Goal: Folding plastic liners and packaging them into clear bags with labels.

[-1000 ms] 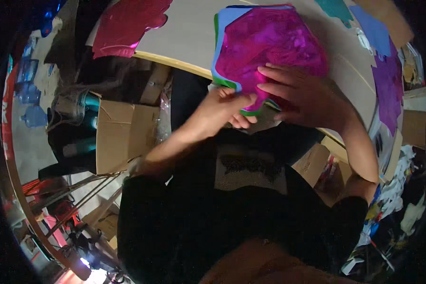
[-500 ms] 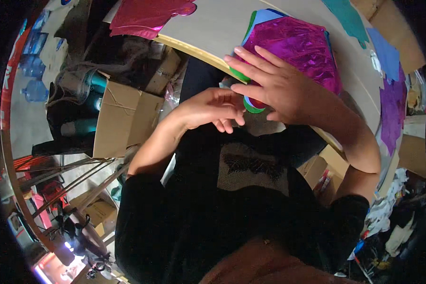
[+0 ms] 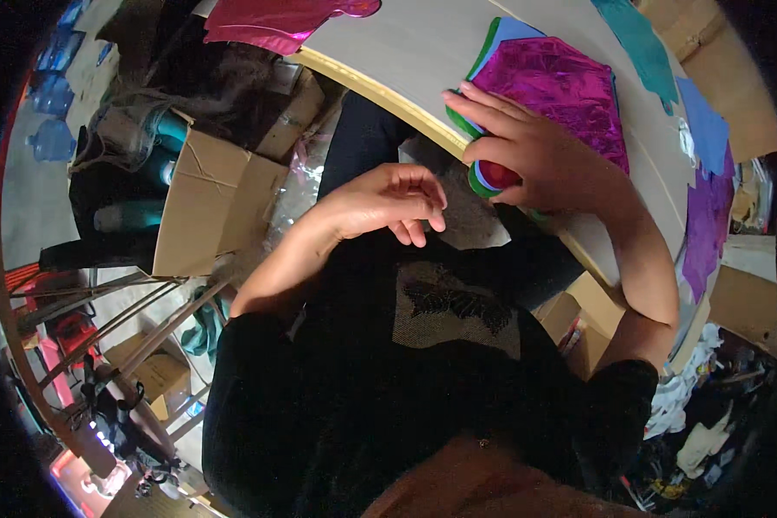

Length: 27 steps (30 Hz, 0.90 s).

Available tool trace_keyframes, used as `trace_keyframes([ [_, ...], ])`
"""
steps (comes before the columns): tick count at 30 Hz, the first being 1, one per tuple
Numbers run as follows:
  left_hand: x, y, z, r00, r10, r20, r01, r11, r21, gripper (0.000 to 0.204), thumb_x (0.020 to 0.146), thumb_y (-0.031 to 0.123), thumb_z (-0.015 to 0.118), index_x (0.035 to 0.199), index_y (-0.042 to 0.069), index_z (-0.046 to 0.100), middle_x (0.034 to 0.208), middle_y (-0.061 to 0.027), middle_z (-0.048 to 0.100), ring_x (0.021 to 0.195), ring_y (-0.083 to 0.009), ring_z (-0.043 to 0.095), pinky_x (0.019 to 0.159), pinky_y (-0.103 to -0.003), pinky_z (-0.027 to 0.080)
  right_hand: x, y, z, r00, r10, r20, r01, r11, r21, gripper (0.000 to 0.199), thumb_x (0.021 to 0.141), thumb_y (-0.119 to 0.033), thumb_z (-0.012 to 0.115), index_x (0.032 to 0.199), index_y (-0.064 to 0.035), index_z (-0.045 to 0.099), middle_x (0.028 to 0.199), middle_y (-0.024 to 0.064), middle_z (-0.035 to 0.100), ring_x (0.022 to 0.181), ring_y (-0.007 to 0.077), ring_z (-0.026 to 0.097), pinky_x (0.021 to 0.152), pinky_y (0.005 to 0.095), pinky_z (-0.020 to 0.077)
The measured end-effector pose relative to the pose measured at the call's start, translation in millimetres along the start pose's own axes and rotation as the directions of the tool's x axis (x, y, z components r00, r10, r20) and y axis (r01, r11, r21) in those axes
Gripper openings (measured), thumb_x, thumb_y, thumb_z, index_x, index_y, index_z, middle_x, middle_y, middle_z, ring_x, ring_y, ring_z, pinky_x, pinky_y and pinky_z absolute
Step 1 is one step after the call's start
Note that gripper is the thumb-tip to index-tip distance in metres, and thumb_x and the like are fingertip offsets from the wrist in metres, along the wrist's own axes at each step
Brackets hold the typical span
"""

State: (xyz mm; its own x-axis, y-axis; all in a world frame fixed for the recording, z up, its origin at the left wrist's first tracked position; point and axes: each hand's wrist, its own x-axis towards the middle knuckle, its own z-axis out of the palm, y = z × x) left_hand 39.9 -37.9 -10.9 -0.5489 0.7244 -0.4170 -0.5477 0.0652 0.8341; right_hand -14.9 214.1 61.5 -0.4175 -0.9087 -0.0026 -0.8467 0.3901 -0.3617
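A shiny magenta fabric piece point(image 3: 554, 85) lies on the table over blue and green layers whose edges show along its left side. My right hand point(image 3: 540, 151) rests over the near left part of this stack, palm down and fingers stretched out. Below its fingers a small curved tab of the stack pokes out, with red, blue and green layers. In front of the table edge my left hand point(image 3: 397, 204) hovers over my lap, its fingers loosely curled and apart. Nothing shows in it, and it does not touch the stack.
The pale table point(image 3: 397, 47) has a yellowish front edge. Folded dark pink fabric point(image 3: 268, 22) lies at far left; teal point(image 3: 643, 52), blue point(image 3: 706, 116) and purple pieces point(image 3: 708, 216) line the right. An open cardboard box point(image 3: 203, 198) with teal-coloured items stands left of my legs.
My right hand has come down onto the stack, its fingers less spread. The view has shifted slightly, and my left hand keeps nearly the same pose.
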Motion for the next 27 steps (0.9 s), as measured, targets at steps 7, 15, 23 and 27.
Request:
trace_keyframes([
  [7, 0.0, -1.2, 2.2, 1.0, -0.018, -0.002, 0.018, 0.999, -0.034, 0.028, 0.087, 0.022, 0.065, 0.108, 0.005, 0.058, 0.094, -0.006, 0.069, 0.069, -0.013, 0.068, 0.06, -0.024, 0.055, -2.8, 6.3, -4.6, 0.999, -0.047, -0.027, 0.046, 0.999, -0.018, 0.052, 0.059, -0.016, 0.085, 0.106, -0.0106, 0.064, 0.157, 0.0174, 0.027, 0.147, 0.0383, 0.02, 0.119, 0.0474, 0.0219],
  [15, 0.1, -1.7, 3.6, 0.999, -0.009, -0.035, 0.009, 1.0, -0.005, 0.031, 0.088, 0.024, 0.067, 0.11, 0.004, 0.058, 0.095, -0.0067, 0.069, 0.069, -0.0134, 0.068, 0.06, -0.024, 0.055, -5.3, 15.3, -10.5, 1.0, -0.03, -0.007, 0.03, 1.0, 0.003, 0.055, 0.062, -0.026, 0.085, 0.112, -0.014, 0.065, 0.157, 0.0183, 0.026, 0.147, 0.0393, 0.017, 0.12, 0.0487, 0.0177],
  [23, 13.4, 0.7, 12.8, 0.998, 0.014, -0.067, -0.015, 1.0, -0.011, 0.042, 0.092, 0.038, 0.066, 0.114, 0.003, 0.06, 0.1, -0.0107, 0.07, 0.067, -0.0149, 0.068, 0.058, -0.025, 0.056, -15.6, 25.1, -17.3, 0.999, -0.047, -0.017, 0.048, 0.997, 0.052, 0.069, 0.069, -0.04, 0.08, 0.129, -0.0133, 0.059, 0.158, 0.0167, 0.027, 0.148, 0.0364, 0.018, 0.12, 0.0457, 0.0156],
  [27, 35.0, 6.8, 29.6, 0.99, 0.044, -0.136, -0.046, 0.999, -0.017, 0.046, 0.094, 0.041, 0.063, 0.118, 0.003, 0.061, 0.097, -0.0142, 0.071, 0.064, -0.0159, 0.069, 0.057, -0.025, 0.057, -56.8, 60.3, -33.1, 0.877, 0.382, -0.292, -0.315, 0.915, 0.253, 0.061, 0.085, -0.035, 0.073, 0.135, -0.0063, 0.052, 0.152, 0.0152, 0.038, 0.142, 0.0294, 0.034, 0.114, 0.0422, 0.0306],
])
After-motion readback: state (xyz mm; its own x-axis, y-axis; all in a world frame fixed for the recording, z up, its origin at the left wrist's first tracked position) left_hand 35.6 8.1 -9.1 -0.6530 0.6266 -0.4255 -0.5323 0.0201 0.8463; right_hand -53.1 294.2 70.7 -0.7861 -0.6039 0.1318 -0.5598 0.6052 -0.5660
